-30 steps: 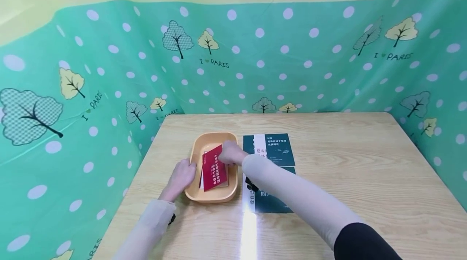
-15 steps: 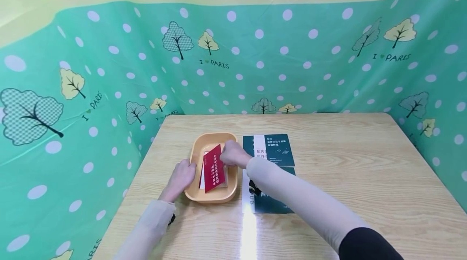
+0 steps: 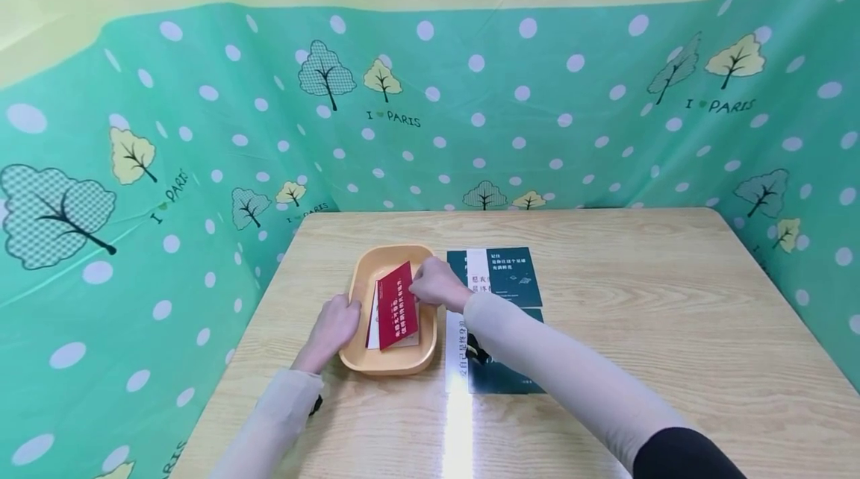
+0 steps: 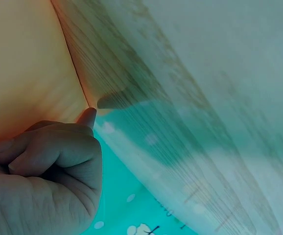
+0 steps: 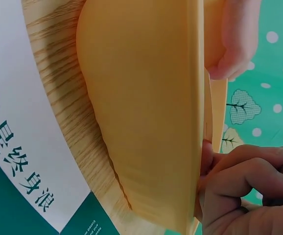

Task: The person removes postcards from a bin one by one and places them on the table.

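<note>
- Currently, your right hand point(image 3: 438, 283) pinches the red card point(image 3: 396, 309) inside the tub point(image 3: 391, 364), toward the desk's point(image 3: 638, 277) left edge.
- Your left hand point(image 3: 337, 324) grips the tub's left rim.
- Your right sleeve point(image 3: 537, 356) partly covers green cards point(image 3: 516, 274) beside the tub.

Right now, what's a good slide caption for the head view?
Left grip on the tub, right grip holding a red card; green and white cards lie alongside.

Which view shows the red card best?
The head view: it shows nearly all the red card, printed face visible, its edge in the right hand. The right wrist view shows mainly the tray, no red face; the left wrist view shows none of it.
</note>
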`<state>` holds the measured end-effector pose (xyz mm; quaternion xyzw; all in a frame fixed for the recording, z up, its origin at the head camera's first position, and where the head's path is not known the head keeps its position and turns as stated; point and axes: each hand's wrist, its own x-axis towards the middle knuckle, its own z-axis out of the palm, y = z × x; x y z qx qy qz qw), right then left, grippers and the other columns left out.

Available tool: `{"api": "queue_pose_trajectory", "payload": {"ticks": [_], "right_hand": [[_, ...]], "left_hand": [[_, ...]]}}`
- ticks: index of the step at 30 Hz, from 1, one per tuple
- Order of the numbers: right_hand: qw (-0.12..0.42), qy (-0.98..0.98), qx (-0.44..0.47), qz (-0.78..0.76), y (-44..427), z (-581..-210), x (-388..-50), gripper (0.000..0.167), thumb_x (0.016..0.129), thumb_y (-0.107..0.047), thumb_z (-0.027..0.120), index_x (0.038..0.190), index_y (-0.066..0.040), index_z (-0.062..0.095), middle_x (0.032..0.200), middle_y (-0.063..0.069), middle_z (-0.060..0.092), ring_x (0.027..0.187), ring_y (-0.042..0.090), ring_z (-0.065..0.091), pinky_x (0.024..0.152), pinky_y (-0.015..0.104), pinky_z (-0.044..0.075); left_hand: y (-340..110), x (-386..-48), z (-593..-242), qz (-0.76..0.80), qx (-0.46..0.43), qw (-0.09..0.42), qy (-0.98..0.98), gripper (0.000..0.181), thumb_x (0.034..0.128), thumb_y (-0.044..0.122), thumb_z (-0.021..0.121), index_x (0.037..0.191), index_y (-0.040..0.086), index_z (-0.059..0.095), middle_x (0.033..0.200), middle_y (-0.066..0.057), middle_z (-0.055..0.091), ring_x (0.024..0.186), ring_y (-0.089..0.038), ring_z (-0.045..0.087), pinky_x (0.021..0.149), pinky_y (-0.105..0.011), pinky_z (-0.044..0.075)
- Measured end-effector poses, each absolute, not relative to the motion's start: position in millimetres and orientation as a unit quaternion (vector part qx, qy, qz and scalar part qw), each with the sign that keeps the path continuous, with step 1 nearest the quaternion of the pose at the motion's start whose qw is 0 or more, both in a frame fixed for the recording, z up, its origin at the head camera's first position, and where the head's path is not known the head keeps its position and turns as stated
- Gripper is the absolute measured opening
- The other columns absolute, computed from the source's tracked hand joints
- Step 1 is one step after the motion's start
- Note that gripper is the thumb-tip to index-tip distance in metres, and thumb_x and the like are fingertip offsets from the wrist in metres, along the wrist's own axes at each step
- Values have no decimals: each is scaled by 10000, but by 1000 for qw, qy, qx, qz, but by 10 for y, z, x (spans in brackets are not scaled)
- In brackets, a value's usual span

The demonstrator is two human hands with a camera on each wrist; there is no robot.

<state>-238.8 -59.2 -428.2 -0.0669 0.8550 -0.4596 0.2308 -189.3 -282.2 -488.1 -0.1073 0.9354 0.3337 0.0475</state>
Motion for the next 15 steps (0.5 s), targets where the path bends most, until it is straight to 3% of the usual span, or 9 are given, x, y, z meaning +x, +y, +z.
{"api": "queue_pose_trajectory", "payload": {"ticks": [6, 9, 15], "right_hand": [[213, 862, -74, -453, -543, -4267, -2362, 241, 991, -47, 649, 759, -17, 703, 799, 146, 710, 532, 118, 486, 513, 247, 429], [206, 860, -78, -460, -510, -4256, -2347, 195, 1004, -53, 643, 846, -12, 750, 900, 175, 736, 558, 124, 510, 527, 257, 447], [204, 851, -81, -477, -456, -4238, -2316, 149, 1022, -64, 641, 974, -11, 772, 874, 111, 722, 567, 135, 525, 538, 289, 455]], "left_hand": [[-2828, -1878, -4879, 329, -107, 45, 937, 370, 1053, 208, 392, 1042, -85, 617, 843, -179, 614, 703, -260, 631, 578, -361, 547], [-2832, -1884, -4881, 332, -110, 48, 936, 377, 1051, 212, 392, 1068, -92, 615, 846, -180, 615, 700, -259, 634, 579, -359, 554], [-2831, -1889, -4886, 336, -108, 52, 934, 383, 1050, 215, 391, 1103, -94, 612, 857, -183, 618, 703, -257, 642, 579, -357, 565]]}}
